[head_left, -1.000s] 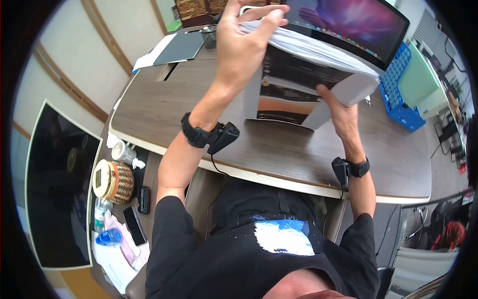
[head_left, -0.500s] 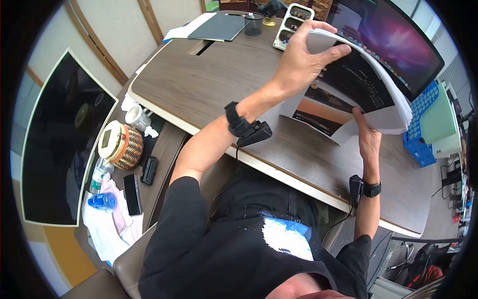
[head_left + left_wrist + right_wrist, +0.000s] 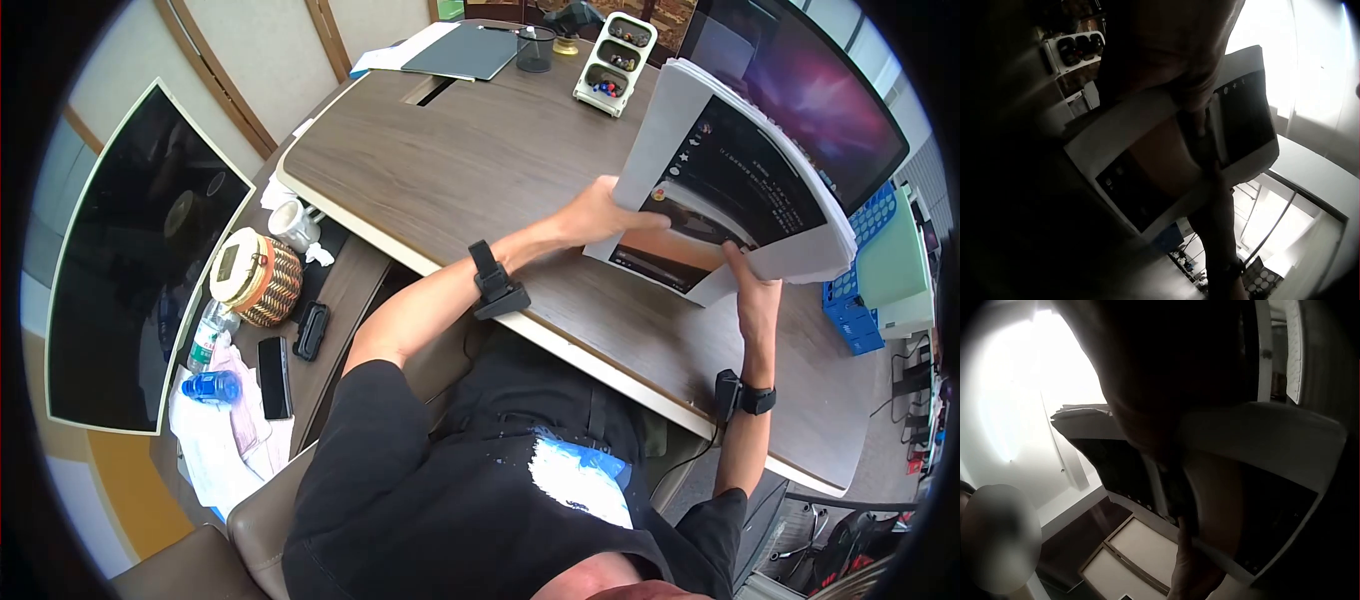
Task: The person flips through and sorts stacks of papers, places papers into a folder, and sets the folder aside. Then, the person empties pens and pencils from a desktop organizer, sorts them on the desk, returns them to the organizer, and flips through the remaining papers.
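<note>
A thick stack of paper sheets point(image 3: 690, 150) stands on edge over the desk, its printed front page facing me. That page carries a dark picture with an orange band and white margins. My left hand point(image 3: 605, 217) grips the stack's left side low down, thumb lying across the front. On the lower right, my right hand point(image 3: 757, 290) holds it with the thumb on the page and the other fingers hidden behind. In the left wrist view the same stack point(image 3: 1244, 115) spans between both hands. The right wrist view is dark, with the stack point(image 3: 1272, 497) tilted across it.
A monitor point(image 3: 820, 110) stands right behind the stack. On the desk point(image 3: 470, 150) are a white three-compartment holder point(image 3: 616, 65), a mesh pen cup point(image 3: 535, 50) and a dark folder point(image 3: 460, 52). A blue basket point(image 3: 855, 310) sits at the right, a woven basket point(image 3: 270, 285) at the left.
My left hand has slid from the stack's top corner down its left side. The stack has tilted and shifted right in view as the head turned. My right hand keeps its hold.
</note>
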`<action>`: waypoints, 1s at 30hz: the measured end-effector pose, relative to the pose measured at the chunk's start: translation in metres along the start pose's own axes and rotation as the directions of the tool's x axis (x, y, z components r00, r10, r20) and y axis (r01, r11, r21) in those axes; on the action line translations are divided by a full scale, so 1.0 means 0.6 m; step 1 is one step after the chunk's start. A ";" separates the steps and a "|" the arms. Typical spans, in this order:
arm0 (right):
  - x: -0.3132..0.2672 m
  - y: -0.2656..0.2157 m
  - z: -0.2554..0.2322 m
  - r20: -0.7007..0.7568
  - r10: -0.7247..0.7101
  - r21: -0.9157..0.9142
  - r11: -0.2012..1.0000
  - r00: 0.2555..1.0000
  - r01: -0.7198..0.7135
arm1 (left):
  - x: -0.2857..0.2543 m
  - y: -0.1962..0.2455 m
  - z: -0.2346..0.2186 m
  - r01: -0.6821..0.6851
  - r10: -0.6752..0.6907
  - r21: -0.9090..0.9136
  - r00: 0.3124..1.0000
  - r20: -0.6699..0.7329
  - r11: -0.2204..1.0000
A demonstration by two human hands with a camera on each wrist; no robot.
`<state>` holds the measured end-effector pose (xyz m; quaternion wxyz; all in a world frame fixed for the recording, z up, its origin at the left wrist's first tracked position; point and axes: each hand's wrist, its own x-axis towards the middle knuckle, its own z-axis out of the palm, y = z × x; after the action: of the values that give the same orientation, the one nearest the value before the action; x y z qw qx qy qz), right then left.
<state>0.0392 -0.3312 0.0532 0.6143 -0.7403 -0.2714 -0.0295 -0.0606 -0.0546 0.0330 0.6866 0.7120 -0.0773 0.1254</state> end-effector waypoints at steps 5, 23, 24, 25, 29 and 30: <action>0.007 0.032 0.004 0.039 0.042 0.106 0.993 0.998 -0.046 | -0.007 -0.017 0.008 0.051 -0.052 -0.077 0.999 -0.009 0.996; -0.002 0.066 0.011 0.209 0.377 0.545 0.722 0.902 -0.427 | -0.071 0.059 -0.003 0.237 -0.259 0.141 0.951 0.168 0.961; 0.001 0.075 0.010 0.247 0.364 0.531 0.724 0.898 -0.440 | -0.074 0.056 -0.001 0.274 -0.285 0.089 0.944 0.167 0.958; 0.002 0.076 0.009 0.244 0.361 0.533 0.726 0.900 -0.435 | -0.077 0.052 0.001 0.306 -0.308 0.038 0.937 0.166 0.951; -0.007 0.053 0.015 0.283 0.404 0.448 0.746 0.870 -0.492 | -0.092 0.043 0.008 0.398 -0.362 -0.139 0.904 0.228 0.907; -0.008 0.047 0.014 0.291 0.403 0.375 0.786 0.868 -0.491 | -0.096 0.039 0.006 0.400 -0.351 -0.170 0.900 0.260 0.901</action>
<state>0.0447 -0.3282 0.0243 0.7240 -0.6255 -0.1458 0.2517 -0.1219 -0.0626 0.0390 0.7589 0.6429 -0.0276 -0.1000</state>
